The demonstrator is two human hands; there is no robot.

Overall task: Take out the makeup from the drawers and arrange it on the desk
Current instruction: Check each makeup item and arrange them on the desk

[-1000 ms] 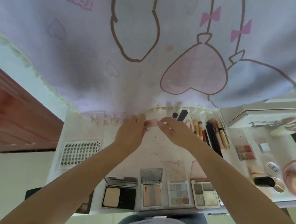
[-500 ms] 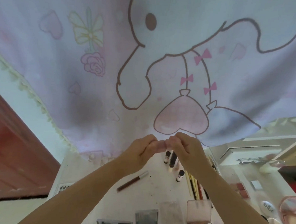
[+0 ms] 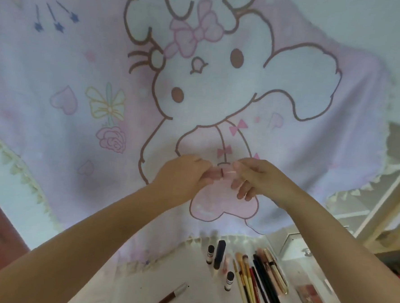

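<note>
Holding a small pale pink tube (image 3: 224, 172) up in front of the cartoon-rabbit cloth (image 3: 81, 85), both hands pinch it, well above the desk (image 3: 139, 285). Left hand (image 3: 183, 177) curls round one end w/ fingertips; right hand (image 3: 254, 178) pinches the other end, spare fingers loosely bent. A dark line crosses the tube, possibly a cap seam; too blurred to tell. Below on the desk: a brown pencil (image 3: 167, 298), two black-capped vials (image 3: 210, 254) beside a dark tube (image 3: 219, 254), then a row of brushes & pens (image 3: 259, 279), and a blush palette (image 3: 310, 296) at far right.
</note>
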